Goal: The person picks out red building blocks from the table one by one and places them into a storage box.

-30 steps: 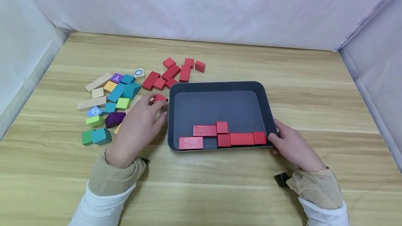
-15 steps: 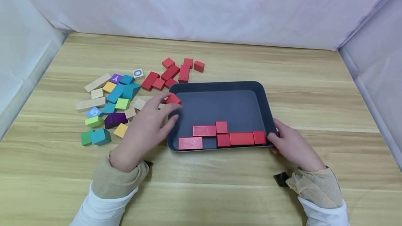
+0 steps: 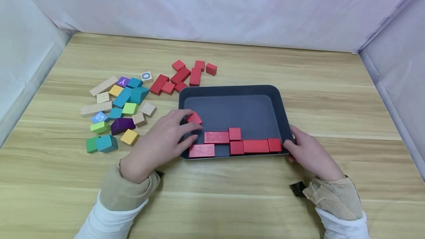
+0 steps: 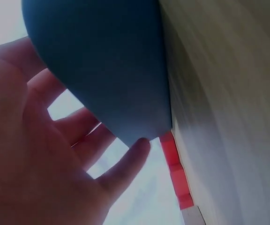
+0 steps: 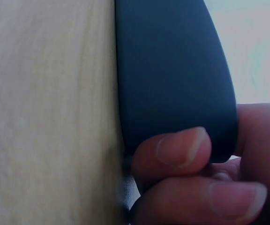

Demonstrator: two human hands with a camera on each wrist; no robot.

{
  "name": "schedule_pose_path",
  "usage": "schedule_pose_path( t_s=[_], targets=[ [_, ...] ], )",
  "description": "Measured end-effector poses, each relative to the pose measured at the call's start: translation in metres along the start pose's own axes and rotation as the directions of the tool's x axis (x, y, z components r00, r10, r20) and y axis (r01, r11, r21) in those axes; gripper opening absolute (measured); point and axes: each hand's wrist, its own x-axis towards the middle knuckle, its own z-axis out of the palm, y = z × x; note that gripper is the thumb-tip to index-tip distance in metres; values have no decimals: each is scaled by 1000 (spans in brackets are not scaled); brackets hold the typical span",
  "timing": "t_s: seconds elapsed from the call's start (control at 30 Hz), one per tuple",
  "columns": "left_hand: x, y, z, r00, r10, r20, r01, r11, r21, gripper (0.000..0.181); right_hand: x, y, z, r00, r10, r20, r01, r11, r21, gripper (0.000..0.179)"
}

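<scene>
My left hand [image 3: 162,135] reaches over the left wall of the dark grey tray [image 3: 232,111] and holds a red block [image 3: 194,118] at its fingertips, just inside the tray. In the left wrist view the fingers go over the tray wall [image 4: 102,70], which hides the block. Several red blocks lie along the tray's front side, among them a long red block [image 3: 201,151] near the left hand. My right hand [image 3: 310,152] grips the tray's front right corner, thumb over the rim. The right wrist view shows its fingers [image 5: 172,154] curled against the tray's outer wall [image 5: 172,70].
Behind the tray's left corner lie several loose red blocks [image 3: 180,75]. To the left is a group of mixed blocks, including a purple block [image 3: 123,125], a yellow block [image 3: 130,137] and a teal block [image 3: 107,144]. White sheets [image 3: 212,6] enclose the wooden table [image 3: 232,198].
My left hand has moved right and slightly forward, carrying the red block from the table beside the tray over its left rim to the inside. The right hand stays at the tray corner.
</scene>
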Motion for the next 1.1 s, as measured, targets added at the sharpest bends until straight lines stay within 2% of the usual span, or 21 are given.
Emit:
schedule_pose_path(
  t_s=[0.2, 0.47, 0.8, 1.1],
  targets=[
    [-1, 1, 4, 999, 27, 19, -27, 1000, -15, 35, -1, -2, -1, 1000, -4, -2, 4, 1000, 5, 29],
    [-2, 2, 8, 998, 31, 45, -32, 999, 20, 35, -1, -1, 0, 1000, 9, 5, -9, 1000, -2, 29],
    [-1, 4, 8, 999, 10, 52, -13, 998, 54, 36, -1, 0, 0, 1000, 0, -1, 0, 1000, 1, 29],
    [0, 4, 5, 998, 26, 60, -29, 998, 51, 37, 0, -1, -1, 1000, 0, -3, 0, 1000, 0, 29]
  ],
)
